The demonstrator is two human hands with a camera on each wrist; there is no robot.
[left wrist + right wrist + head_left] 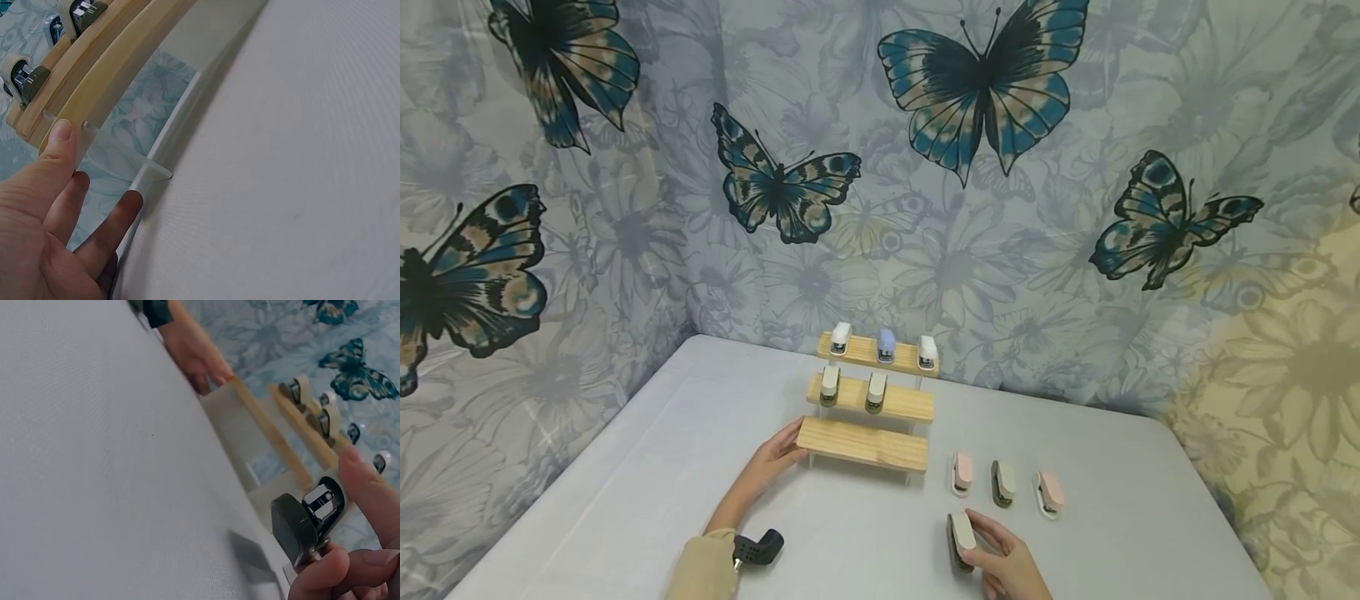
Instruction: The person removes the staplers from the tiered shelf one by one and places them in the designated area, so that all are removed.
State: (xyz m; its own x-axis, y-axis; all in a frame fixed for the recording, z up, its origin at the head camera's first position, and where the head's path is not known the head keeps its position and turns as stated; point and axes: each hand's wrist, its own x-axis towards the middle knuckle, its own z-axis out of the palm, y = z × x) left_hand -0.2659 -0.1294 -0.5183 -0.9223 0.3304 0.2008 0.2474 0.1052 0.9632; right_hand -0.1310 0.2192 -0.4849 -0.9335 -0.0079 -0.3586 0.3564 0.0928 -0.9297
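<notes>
Head view: right hand (1009, 567) grips stapler (960, 540) near front edge of surface (625, 483); left hand (775, 457), fingers straight, touches rack (863, 443).

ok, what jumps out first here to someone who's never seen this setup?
The three-step wooden stand mid-table: five mini staplers on its upper two steps, the bottom step bare, the left hand touching its left end. Nearer, the right hand grips a dark-bodied stapler on the grey table, with three more staplers in a row just beyond it. Big butterfly-print fabric covers the walls behind.
</notes>
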